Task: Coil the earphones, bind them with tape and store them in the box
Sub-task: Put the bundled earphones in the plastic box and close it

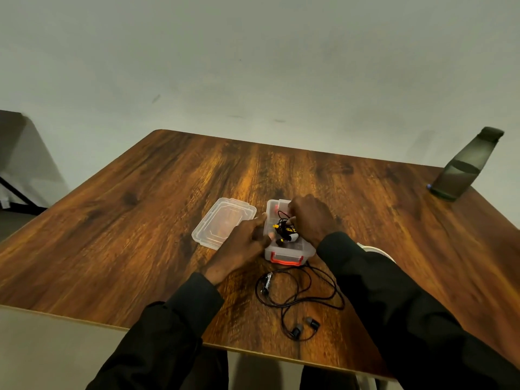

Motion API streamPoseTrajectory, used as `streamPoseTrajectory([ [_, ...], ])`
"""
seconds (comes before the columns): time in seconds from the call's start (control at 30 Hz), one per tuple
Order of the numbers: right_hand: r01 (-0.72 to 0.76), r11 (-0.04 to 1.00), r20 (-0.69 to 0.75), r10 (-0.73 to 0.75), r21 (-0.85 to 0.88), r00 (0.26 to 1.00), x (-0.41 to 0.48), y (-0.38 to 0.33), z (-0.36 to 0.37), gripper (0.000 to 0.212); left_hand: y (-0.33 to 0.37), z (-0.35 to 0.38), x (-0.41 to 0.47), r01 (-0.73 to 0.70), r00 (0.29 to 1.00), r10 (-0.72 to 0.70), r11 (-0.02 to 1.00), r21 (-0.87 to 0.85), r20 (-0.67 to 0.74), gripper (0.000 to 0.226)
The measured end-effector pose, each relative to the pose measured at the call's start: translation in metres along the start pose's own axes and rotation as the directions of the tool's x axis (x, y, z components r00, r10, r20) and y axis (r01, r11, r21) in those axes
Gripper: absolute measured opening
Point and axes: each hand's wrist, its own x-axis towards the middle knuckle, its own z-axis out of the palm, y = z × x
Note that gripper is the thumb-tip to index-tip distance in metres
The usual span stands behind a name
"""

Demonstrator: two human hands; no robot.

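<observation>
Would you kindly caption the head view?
Both hands place bundled earphones in the open box; another pair lies uncoiled.

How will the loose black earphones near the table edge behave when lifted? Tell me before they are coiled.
The earphones will probably be floppy: their thin cord lies in slack loops on the table. They look light, so one hand should lift them. The two earbuds will likely dangle and swing, and the loops may tangle.
</observation>
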Motion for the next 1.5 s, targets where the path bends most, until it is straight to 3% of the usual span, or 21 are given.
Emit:
streamPoseTrajectory([
  [0.13, 0.049, 0.997, -0.010, -0.049, 0.062, 0.999, 0.001, 0.012, 0.004, 0.018, -0.002, -0.001, -0.001, 0.019, 1.000, -0.019, 1.000, 0.002, -0.018, 0.085],
  [0.3, 0.136, 0.988, -0.095, -0.130, 0.068, 0.987, 0.005, 0.021, 0.002, 0.017, 0.003, -0.001, -0.004, 0.034, 0.999, -0.034, 0.999, 0.004, -0.007, 0.066],
  [0.4, 0.187, 0.978, -0.007, -0.187, 0.094, 0.982, 0.007, 0.025, -0.006, 0.022, 0.002, 0.000, -0.002, 0.030, 1.000, -0.031, 0.999, -0.021, -0.003, 0.066],
  [0.57, 0.235, 0.972, 0.239, -0.223, -0.026, 0.945, -0.002, 0.022, -0.030, 0.038, -0.003, -0.004, -0.005, 0.026, 0.994, -0.030, 0.999, 0.039, 0.106, 0.104],
  [0.63, 0.249, 0.966, 0.282, -0.221, -0.065, 0.934, -0.008, 0.015, -0.033, 0.042, -0.001, -0.004, -0.006, 0.017, 0.991, -0.022, 0.999, 0.037, 0.129, 0.098],
  [0.83, 0.154, 0.984, 0.158, -0.139, -0.085, 0.978, -0.015, 0.000, -0.021, 0.037, -0.007, 0.003, -0.002, -0.015, 0.998, 0.014, 1.000, 0.017, 0.060, 0.091],
  [1.0, 0.158, 0.981, 0.091, -0.148, -0.112, 0.985, -0.012, -0.001, -0.006, 0.038, -0.007, 0.003, -0.001, -0.033, 0.999, 0.031, 0.999, 0.038, 0.043, 0.091],
  [1.13, 0.136, 0.987, -0.005, -0.137, 0.087, 0.991, -0.011, 0.018, -0.001, 0.040, -0.006, 0.004, -0.002, -0.038, 0.998, 0.036, 0.999, 0.025, 0.053, 0.088],
  [1.33, 0.131, 0.933, -0.090, -0.107, 0.336, 0.990, -0.018, 0.035, -0.013, 0.013, -0.004, 0.004, -0.007, -0.059, 0.998, 0.059, 0.998, 0.013, 0.016, 0.084],
  [1.5, 0.076, 0.882, -0.213, 0.028, 0.464, 0.977, -0.047, 0.039, -0.025, 0.015, -0.005, 0.005, -0.011, -0.085, 0.996, 0.086, 0.996, 0.024, -0.039, 0.082],
])
